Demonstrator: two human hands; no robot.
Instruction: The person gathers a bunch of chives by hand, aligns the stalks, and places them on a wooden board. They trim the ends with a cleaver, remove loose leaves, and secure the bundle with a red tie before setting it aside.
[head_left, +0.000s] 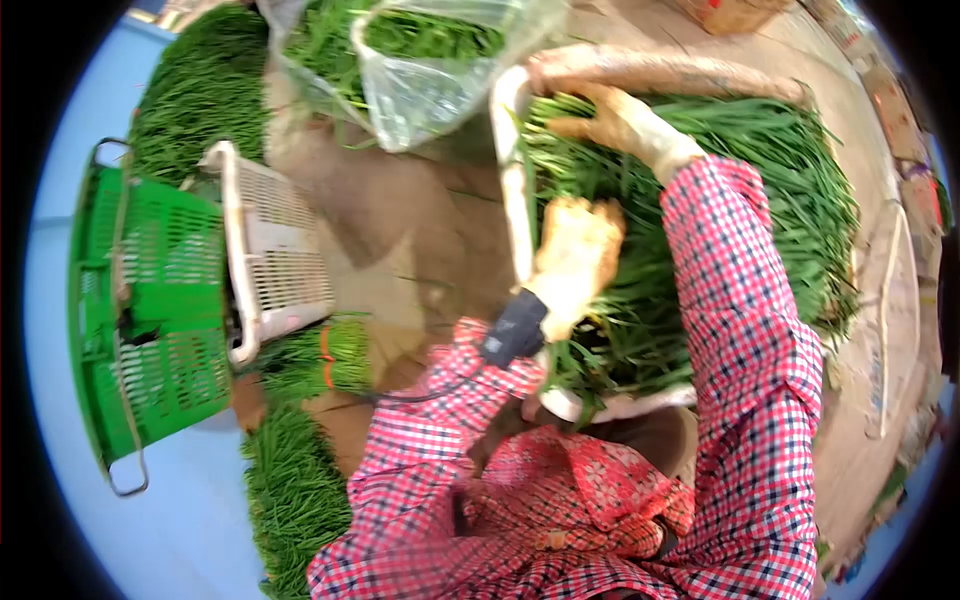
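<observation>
A crate [512, 180] with white sides is filled with long green chives [740, 150], their pale stem ends toward its left side. My right hand [625, 125], in a cream glove, reaches to the far left corner over the stems, thumb and fingers apart. Lower down, above the chives near the crate's left side, is my left hand [578, 255], also gloved, with a black band [514, 328] at the wrist. Its fingers are curled downward, and whatever is under them is hidden.
Left stand a green crate [155, 310] and a white slatted crate [285, 245]. Near them lie a chive bundle [345, 355] with an orange band and more chives [290, 490]. A chive heap [200, 90] and a clear plastic bag [410, 95] of greens are behind.
</observation>
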